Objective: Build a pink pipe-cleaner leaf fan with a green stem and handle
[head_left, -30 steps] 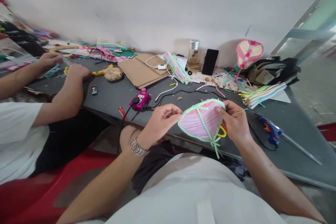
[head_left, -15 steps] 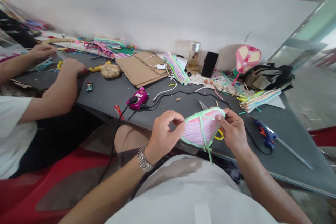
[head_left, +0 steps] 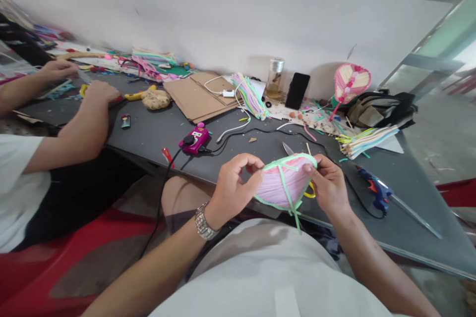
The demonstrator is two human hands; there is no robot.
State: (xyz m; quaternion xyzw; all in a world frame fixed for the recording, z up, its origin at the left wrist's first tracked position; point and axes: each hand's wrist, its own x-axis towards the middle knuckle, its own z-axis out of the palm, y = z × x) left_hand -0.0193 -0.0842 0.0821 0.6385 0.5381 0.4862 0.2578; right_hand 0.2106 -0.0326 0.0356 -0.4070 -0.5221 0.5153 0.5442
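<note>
Between my hands, over the table's front edge, is a flat pipe-cleaner craft piece, lilac and pink with a mint-green border. A mint strip crosses it, and loose green ends hang from its bottom. My left hand pinches its left top edge between thumb and fingertips. At the right end, my right hand grips it, thumb on the near face. Behind the piece lie scissors, mostly hidden, with a yellow handle and a blade tip showing. To the right of my right hand rests a blue glue gun with a long glue stick.
A magenta power socket with black cables sits left of my hands. Behind are cardboard sheets, pipe-cleaner bundles, a phone, a glass bottle and a heart-shaped piece. A co-worker's hands work at the left.
The craft piece has shifted very slightly left and tilted a little in my hands. Both hands keep their hold on it.
</note>
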